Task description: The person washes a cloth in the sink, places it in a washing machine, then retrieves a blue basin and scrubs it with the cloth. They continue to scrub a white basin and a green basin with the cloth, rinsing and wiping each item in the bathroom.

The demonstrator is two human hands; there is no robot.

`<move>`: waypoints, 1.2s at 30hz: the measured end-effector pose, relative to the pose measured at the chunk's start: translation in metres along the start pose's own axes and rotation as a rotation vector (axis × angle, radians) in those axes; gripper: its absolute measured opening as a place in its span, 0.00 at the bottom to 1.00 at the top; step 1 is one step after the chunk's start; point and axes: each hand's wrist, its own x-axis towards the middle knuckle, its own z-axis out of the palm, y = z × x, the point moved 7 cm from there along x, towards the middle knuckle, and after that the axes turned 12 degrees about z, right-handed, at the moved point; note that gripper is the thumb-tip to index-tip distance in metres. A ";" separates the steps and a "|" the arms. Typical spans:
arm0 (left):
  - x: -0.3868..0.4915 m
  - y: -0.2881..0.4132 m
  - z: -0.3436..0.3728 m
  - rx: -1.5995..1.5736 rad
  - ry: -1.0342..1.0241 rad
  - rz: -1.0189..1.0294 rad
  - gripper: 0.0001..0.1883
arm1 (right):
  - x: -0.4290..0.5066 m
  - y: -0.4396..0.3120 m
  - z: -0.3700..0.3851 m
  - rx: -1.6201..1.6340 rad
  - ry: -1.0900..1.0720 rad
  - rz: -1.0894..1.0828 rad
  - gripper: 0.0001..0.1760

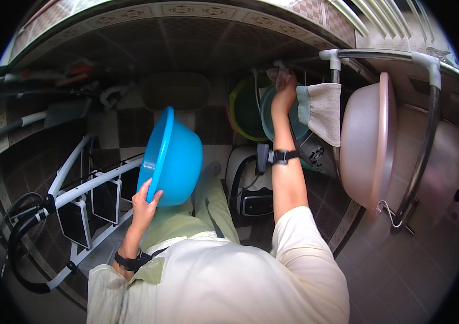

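My left hand (144, 204) grips the rim of a blue plastic basin (180, 166), which is tilted on its side in front of my legs. Stretched out ahead, my right hand (285, 92) has its fingers around a pale crumpled cloth or bag (279, 76) by the metal rack. Exactly how it is held is hard to make out in the shade. Beside that wrist a grey bath mitt with a green cuff (324, 111) hangs from the rack. A teal basin (268, 115) and a green-rimmed basin (235, 105) stand behind my forearm.
A large pinkish basin (361, 141) sits on edge in the metal rack (418, 162) at right. To the left stands a white folding stepladder (99, 186) with black treads. A white appliance with a dark panel (257, 204) is on the floor near my legs. An oval tub (176, 91) lies ahead.
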 end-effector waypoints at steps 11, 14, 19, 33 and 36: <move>0.029 0.001 0.009 -0.017 -0.022 0.066 0.21 | -0.069 0.033 -0.047 -0.368 -0.080 -0.097 0.19; 0.026 -0.007 0.011 -0.010 -0.045 0.051 0.21 | -0.021 0.003 -0.014 -0.284 -0.118 -0.043 0.17; 0.028 -0.009 0.017 -0.039 -0.055 0.033 0.21 | -0.026 -0.002 -0.023 -0.185 -0.143 -0.122 0.17; 0.029 0.022 0.016 -0.083 -0.076 0.125 0.19 | -0.140 0.078 -0.160 -0.476 -0.166 -0.322 0.12; 0.028 0.048 0.017 -0.043 -0.253 0.234 0.22 | -0.161 0.071 -0.183 -0.320 -0.047 -0.163 0.13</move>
